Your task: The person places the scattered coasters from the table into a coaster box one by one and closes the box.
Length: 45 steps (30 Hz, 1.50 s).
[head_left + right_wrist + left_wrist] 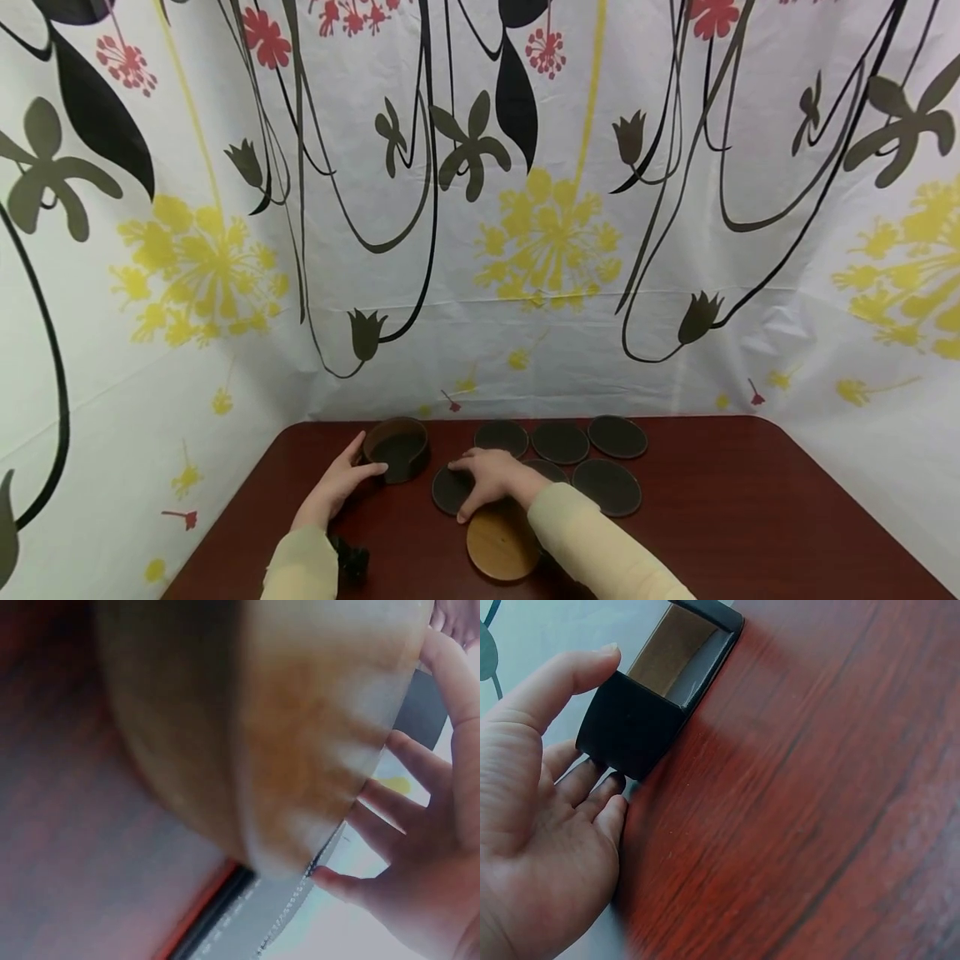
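A: Start at the left. How do things stand?
B: The left hand [341, 485] grips the round holder [416, 467] by its left side, thumb one way, fingers the other. The holder's gap faces the near side.
A: And next along?
B: Just right of the holder, slightly nearer, lies the dark coaster [446, 493], beneath the right hand [491, 477]. That hand is the closer one. Its thumb and fingers spread over the coaster; I cannot tell whether they pinch it.
A: Any long axis to mind?
B: None, it is round. What matters, I'd judge, is the narrow strip of bare tabletop [712, 500] parting it from the holder.
A: Edges and room?
B: The left edge runs near the left hand. The wooden disc [502, 546] sits close by the right thumb, other dark coasters [560, 443] crowd behind and rightward, then wide bare surface.
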Motion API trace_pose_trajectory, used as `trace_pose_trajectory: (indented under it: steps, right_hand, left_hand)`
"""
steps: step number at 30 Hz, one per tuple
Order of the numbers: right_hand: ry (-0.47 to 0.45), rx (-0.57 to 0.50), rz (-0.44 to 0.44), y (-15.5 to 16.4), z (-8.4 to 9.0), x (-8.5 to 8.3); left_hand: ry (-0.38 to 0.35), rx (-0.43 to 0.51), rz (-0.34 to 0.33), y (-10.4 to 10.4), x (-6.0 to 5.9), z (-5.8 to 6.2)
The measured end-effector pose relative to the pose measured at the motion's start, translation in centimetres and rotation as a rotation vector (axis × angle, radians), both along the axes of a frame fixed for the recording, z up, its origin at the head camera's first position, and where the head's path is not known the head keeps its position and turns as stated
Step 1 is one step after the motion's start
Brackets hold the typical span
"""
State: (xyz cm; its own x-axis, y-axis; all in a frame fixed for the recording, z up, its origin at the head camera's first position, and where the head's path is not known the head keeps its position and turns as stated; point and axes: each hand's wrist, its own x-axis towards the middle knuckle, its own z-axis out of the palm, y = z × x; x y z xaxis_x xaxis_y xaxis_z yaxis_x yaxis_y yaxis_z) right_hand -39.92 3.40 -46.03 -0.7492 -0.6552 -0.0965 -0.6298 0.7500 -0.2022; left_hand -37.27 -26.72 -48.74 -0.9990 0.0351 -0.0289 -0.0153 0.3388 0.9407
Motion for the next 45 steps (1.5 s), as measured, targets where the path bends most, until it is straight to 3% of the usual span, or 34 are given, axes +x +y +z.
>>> trace_pose_trajectory:
  steps: [12, 19, 34, 45]
  right_hand:
    - [-0.069, -0.093, 0.024, 1.5, 1.1, -0.9]
    - [-0.039, -0.146, 0.021, 2.1, 4.0, -1.9]
    - [-0.017, -0.179, 0.011, 2.6, 7.8, -3.8]
    - [0.074, -0.137, 0.019, 1.8, 8.6, -4.3]
  left_hand:
    - [-0.016, 0.02, -0.03, 0.0, -0.4, -0.2]
    - [-0.007, -0.008, -0.032, 0.2, -0.5, 0.0]
    - [-0.019, 0.005, -0.021, 0.5, -0.4, 0.1]
    - [-0.025, 0.03, -0.032, 0.3, -0.5, 0.2]
